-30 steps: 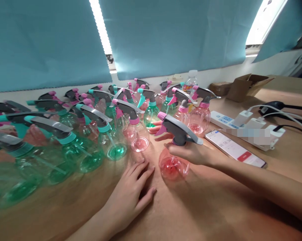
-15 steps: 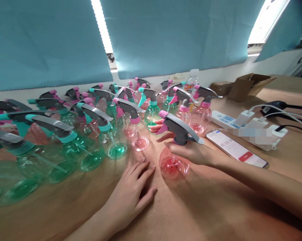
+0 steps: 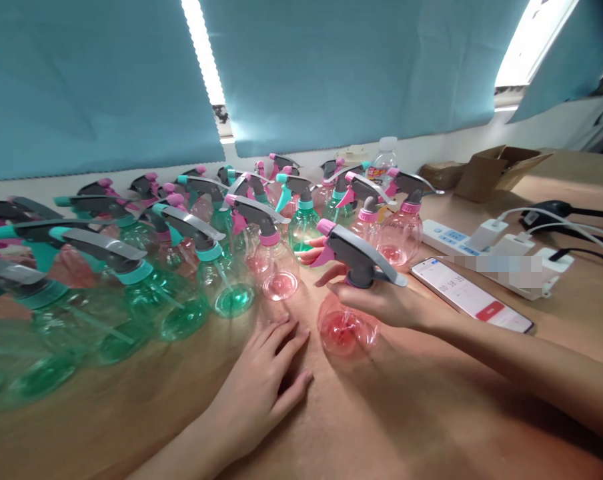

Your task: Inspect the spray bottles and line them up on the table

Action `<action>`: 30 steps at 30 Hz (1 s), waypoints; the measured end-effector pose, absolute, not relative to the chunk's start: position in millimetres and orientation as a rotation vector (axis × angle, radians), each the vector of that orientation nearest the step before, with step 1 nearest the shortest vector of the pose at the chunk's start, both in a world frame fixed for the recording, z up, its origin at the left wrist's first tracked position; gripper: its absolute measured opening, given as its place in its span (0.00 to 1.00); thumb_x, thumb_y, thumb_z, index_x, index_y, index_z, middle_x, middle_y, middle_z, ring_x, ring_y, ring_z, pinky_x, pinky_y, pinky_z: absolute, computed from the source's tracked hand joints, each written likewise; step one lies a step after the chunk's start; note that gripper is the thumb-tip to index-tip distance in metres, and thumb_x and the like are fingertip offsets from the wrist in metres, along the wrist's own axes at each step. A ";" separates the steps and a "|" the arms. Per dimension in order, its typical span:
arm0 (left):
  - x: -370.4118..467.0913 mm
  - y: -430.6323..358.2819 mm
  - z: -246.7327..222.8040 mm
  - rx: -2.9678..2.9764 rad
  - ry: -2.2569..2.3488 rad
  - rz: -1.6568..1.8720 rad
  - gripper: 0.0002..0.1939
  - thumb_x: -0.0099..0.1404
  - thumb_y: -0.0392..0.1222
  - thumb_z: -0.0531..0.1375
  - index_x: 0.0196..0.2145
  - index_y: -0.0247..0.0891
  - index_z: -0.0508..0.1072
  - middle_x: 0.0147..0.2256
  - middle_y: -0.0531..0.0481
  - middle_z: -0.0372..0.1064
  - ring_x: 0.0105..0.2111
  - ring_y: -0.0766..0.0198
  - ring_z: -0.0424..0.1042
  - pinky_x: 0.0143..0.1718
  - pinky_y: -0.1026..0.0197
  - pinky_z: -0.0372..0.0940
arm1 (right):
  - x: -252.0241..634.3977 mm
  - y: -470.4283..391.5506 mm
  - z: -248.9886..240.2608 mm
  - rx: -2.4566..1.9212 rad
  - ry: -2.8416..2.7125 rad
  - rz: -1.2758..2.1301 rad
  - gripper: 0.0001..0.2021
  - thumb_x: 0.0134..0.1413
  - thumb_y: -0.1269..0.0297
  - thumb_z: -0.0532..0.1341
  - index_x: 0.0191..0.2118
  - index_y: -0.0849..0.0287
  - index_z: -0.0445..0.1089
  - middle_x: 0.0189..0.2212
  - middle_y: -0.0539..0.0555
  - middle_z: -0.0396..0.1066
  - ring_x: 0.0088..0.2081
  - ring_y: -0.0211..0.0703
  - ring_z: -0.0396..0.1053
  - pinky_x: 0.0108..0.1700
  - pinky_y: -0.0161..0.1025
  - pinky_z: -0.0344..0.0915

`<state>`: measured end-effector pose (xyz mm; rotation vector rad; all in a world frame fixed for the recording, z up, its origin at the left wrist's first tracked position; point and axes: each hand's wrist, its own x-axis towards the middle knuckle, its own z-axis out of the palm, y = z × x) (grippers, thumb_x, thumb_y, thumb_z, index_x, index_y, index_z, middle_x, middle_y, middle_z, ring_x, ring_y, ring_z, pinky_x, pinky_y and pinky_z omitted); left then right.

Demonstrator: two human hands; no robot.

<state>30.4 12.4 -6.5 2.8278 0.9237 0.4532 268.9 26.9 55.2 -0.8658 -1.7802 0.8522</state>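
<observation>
A clear red spray bottle (image 3: 349, 330) with a grey and pink trigger head stands upright on the wooden table (image 3: 381, 427). My right hand (image 3: 376, 297) is round its neck below the head, thumb in front and fingers reaching behind. My left hand (image 3: 266, 377) lies flat on the table to the left of this bottle, fingers spread and holding nothing. Just beyond my left fingertips stands a pale pink spray bottle (image 3: 274, 270). A green spray bottle (image 3: 225, 283) with a teal collar is beside that one.
Several more green and pink spray bottles crowd the left and back. On the right lie a phone (image 3: 471, 295) showing a timer and a white power strip (image 3: 446, 239) with plugs and cables. An open cardboard box (image 3: 494, 175) and a clear plastic bottle (image 3: 385, 159) stand farther back.
</observation>
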 end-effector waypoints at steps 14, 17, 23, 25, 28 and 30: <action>30.2 13.4 -7.6 2.832 0.919 0.443 0.23 0.72 0.48 0.53 0.61 0.39 0.62 0.59 0.39 0.62 0.60 0.45 0.58 0.59 0.38 0.56 | 270.4 25.0 58.0 -0.973 -1.780 0.755 0.18 0.47 0.76 0.56 0.44 0.51 0.68 0.39 0.49 0.73 0.29 0.40 0.70 0.28 0.39 0.67; 30.0 13.2 -7.8 2.832 0.915 0.444 0.23 0.72 0.48 0.53 0.61 0.39 0.62 0.59 0.39 0.62 0.60 0.45 0.58 0.59 0.38 0.56 | 274.9 24.1 55.0 -1.119 -1.802 0.665 0.18 0.47 0.75 0.59 0.44 0.48 0.68 0.31 0.47 0.71 0.27 0.41 0.67 0.26 0.39 0.63; 29.7 12.9 -8.0 2.835 0.919 0.445 0.23 0.72 0.48 0.53 0.61 0.39 0.62 0.59 0.39 0.62 0.60 0.46 0.58 0.59 0.39 0.56 | 274.4 21.6 58.4 -1.021 -1.772 0.772 0.12 0.47 0.76 0.57 0.36 0.52 0.65 0.30 0.47 0.67 0.28 0.39 0.64 0.32 0.39 0.62; 29.7 13.3 -8.4 2.838 0.916 0.443 0.23 0.72 0.48 0.53 0.61 0.38 0.62 0.59 0.39 0.62 0.59 0.46 0.58 0.59 0.39 0.56 | 273.4 21.3 60.0 -0.975 -1.770 0.788 0.11 0.46 0.76 0.57 0.35 0.54 0.64 0.31 0.47 0.67 0.28 0.37 0.62 0.32 0.38 0.60; 29.3 13.9 -9.7 2.843 0.915 0.459 0.23 0.72 0.48 0.52 0.61 0.39 0.63 0.59 0.39 0.62 0.59 0.45 0.59 0.58 0.38 0.56 | 272.8 21.7 60.1 -0.960 -1.799 0.771 0.10 0.47 0.77 0.57 0.35 0.55 0.64 0.27 0.45 0.62 0.25 0.33 0.57 0.26 0.34 0.55; 28.9 13.9 -10.6 2.845 0.915 0.477 0.23 0.72 0.48 0.52 0.61 0.39 0.63 0.59 0.40 0.62 0.59 0.45 0.59 0.59 0.38 0.56 | 272.1 22.8 59.1 -0.942 -1.808 0.767 0.12 0.47 0.78 0.56 0.36 0.55 0.64 0.25 0.44 0.60 0.22 0.32 0.54 0.23 0.32 0.52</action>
